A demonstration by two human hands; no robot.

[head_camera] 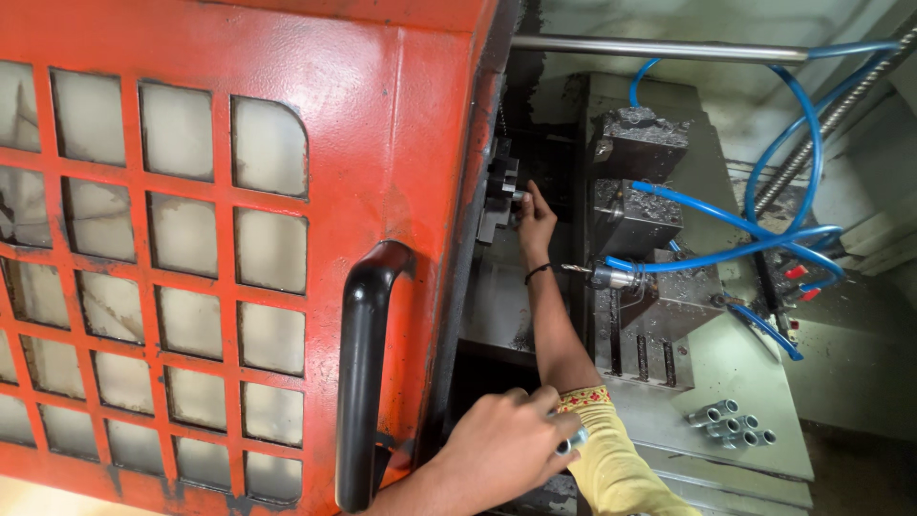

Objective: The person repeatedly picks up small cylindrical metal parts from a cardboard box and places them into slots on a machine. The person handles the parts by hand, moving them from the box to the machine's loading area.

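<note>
Red door point(239, 220), black handle point(368, 373) nearest. Left hand point(501, 449) closed on a small metal piece point(571, 443), low by the door edge. Right hand point(535, 222) pinches a piece at the chuck point(503, 191); better seat it square. Spare pieces point(731, 425) wait rightward.

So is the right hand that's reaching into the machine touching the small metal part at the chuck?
Touching. In the head view the right hand has its fingertips on the small metal part sticking out of the chuck, with no gap visible.
</note>
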